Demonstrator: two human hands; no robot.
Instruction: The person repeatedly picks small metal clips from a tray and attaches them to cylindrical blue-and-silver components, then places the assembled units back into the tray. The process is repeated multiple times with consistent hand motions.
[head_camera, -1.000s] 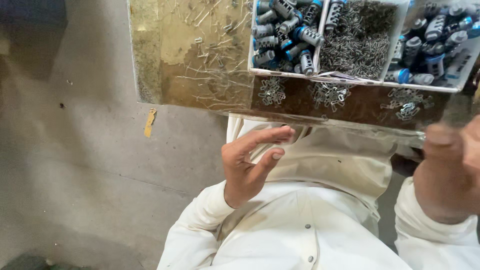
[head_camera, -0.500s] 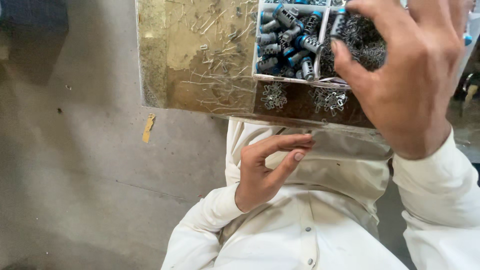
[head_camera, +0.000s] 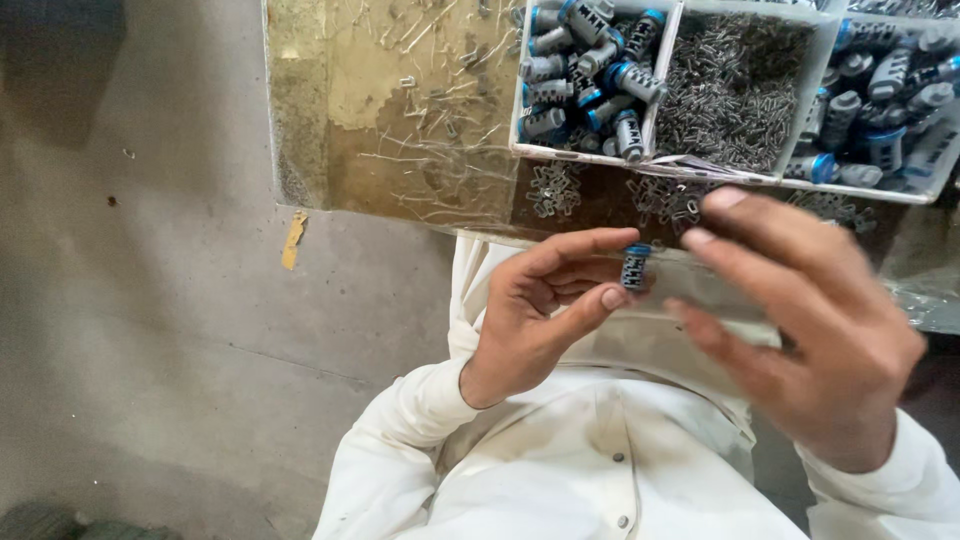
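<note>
— Since half a second ago, what has moved?

— Down from the tray, the right hand (head_camera: 800, 330) has dropped to lap level, and a small grey ribbed part with a blue cap (head_camera: 635, 266) now sits at the left hand's fingertips.

— Describe the scene from left to right.

— At far left is bare grey concrete floor (head_camera: 130, 300) with a yellowish scrap (head_camera: 292, 240) lying on it. Next comes a worn, glossy worktop (head_camera: 390, 110) scattered with thin metal pins. Below its edge, the left hand (head_camera: 540, 310) curls palm up, thumb and forefinger closed lightly on the blue-capped part, which stands upright between them.

— And further right?

— Above, a white divided tray (head_camera: 660, 110) rests on the worktop: one compartment holds more grey and blue parts, the middle one a heap of small dark springs (head_camera: 735, 90), the right one more capped parts. The right hand hovers just beside the held part, fingers spread apart, holding nothing. Both sleeves are white.
</note>
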